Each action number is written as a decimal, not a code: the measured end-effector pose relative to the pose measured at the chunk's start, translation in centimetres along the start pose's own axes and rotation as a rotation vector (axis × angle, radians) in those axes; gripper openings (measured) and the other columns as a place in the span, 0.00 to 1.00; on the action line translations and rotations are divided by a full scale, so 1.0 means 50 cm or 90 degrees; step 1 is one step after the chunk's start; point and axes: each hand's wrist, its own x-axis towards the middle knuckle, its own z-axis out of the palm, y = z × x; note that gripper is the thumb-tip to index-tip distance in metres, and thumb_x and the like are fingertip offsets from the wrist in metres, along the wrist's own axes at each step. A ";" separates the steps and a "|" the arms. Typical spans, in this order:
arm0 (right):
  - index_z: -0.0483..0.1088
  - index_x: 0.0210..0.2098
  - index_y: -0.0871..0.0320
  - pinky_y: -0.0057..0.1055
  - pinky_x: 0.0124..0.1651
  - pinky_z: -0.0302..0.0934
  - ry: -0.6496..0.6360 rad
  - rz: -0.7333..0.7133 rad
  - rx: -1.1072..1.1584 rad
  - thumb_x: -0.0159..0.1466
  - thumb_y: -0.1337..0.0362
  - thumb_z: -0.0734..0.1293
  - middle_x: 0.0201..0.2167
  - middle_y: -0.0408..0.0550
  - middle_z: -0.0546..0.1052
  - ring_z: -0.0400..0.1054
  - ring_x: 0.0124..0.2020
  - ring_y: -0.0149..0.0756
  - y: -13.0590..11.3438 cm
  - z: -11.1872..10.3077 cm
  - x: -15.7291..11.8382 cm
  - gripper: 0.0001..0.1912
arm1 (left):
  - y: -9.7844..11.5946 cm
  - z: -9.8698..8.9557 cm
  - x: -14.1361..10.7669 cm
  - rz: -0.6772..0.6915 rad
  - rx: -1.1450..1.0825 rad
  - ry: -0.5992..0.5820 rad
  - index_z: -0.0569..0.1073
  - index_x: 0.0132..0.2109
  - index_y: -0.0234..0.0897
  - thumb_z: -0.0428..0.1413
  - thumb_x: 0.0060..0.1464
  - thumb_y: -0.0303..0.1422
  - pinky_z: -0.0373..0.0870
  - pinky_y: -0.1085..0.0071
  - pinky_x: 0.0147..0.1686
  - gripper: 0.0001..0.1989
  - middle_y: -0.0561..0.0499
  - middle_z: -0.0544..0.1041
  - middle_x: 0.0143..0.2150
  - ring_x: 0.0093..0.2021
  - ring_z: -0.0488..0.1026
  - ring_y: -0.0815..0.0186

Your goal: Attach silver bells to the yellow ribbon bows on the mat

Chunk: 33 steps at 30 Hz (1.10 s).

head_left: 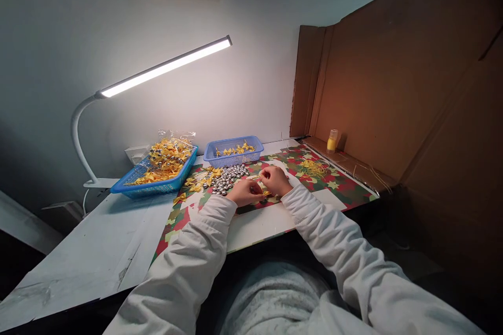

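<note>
Over the patterned mat, my left hand [247, 192] and my right hand [275, 180] are close together with fingers pinched. A small yellow bow [266, 193] hangs by the fingertips, with a bit of yellow cord between the hands; which fingers grip which part is too small to tell. Just left of my left hand lies a pile of silver bells [228, 178]. Loose yellow bows [196, 182] are spread beside the bells. To the right of my right hand is a tangle of yellow cords [313, 168].
A blue basket [157, 187] heaped with yellow bows stands at the left, below a lit lamp [167, 67]. Another blue basket [233, 159] with some bows sits by the wall. A small yellow bottle [332, 142] stands near the cardboard panel [393, 78] on the right.
</note>
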 end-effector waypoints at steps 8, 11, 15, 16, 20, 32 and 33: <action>0.71 0.22 0.60 0.25 0.28 0.51 -0.016 0.029 -0.009 0.53 0.68 0.63 0.20 0.42 0.73 0.61 0.22 0.28 0.005 0.002 -0.001 0.06 | -0.009 -0.001 0.001 0.001 -0.021 -0.014 0.76 0.28 0.36 0.59 0.40 0.41 0.60 0.75 0.25 0.12 0.52 0.76 0.25 0.25 0.68 0.69; 0.70 0.20 0.60 0.25 0.27 0.50 -0.029 0.032 -0.003 0.52 0.68 0.63 0.18 0.42 0.71 0.59 0.21 0.27 0.006 0.001 -0.001 0.07 | -0.007 -0.001 -0.003 0.009 -0.065 -0.002 0.74 0.25 0.36 0.60 0.39 0.39 0.58 0.75 0.22 0.10 0.53 0.73 0.20 0.22 0.66 0.70; 0.68 0.18 0.60 0.25 0.26 0.51 -0.044 0.018 0.063 0.51 0.68 0.63 0.16 0.41 0.69 0.58 0.21 0.27 0.007 0.002 0.000 0.07 | -0.005 0.001 -0.004 0.003 -0.153 0.001 0.72 0.23 0.37 0.61 0.36 0.38 0.56 0.75 0.19 0.09 0.55 0.70 0.17 0.19 0.64 0.71; 0.68 0.18 0.60 0.24 0.26 0.51 -0.047 0.011 0.084 0.51 0.68 0.63 0.16 0.40 0.68 0.58 0.20 0.27 0.007 0.003 0.000 0.07 | -0.006 0.002 -0.004 -0.001 -0.171 0.001 0.72 0.23 0.37 0.61 0.36 0.37 0.56 0.76 0.18 0.09 0.56 0.69 0.17 0.18 0.64 0.71; 0.67 0.19 0.60 0.23 0.25 0.51 -0.057 0.000 0.134 0.52 0.66 0.62 0.15 0.39 0.66 0.57 0.20 0.26 0.008 0.001 0.000 0.08 | -0.013 0.005 0.003 -0.016 -0.239 0.016 0.71 0.23 0.36 0.63 0.33 0.35 0.57 0.76 0.18 0.10 0.56 0.70 0.17 0.18 0.64 0.72; 0.69 0.23 0.61 0.25 0.31 0.58 -0.138 -0.004 0.250 0.52 0.65 0.63 0.27 0.45 0.74 0.64 0.27 0.28 0.003 -0.023 0.001 0.06 | -0.021 -0.002 0.009 -0.087 -0.421 0.142 0.68 0.27 0.34 0.68 0.28 0.37 0.64 0.75 0.21 0.19 0.56 0.71 0.18 0.20 0.69 0.71; 0.68 0.22 0.61 0.24 0.30 0.57 -0.144 -0.001 0.256 0.52 0.65 0.62 0.26 0.45 0.73 0.64 0.26 0.28 0.002 -0.024 0.000 0.06 | -0.020 -0.003 0.009 -0.089 -0.437 0.144 0.68 0.27 0.34 0.68 0.28 0.37 0.65 0.75 0.21 0.20 0.56 0.71 0.18 0.20 0.69 0.71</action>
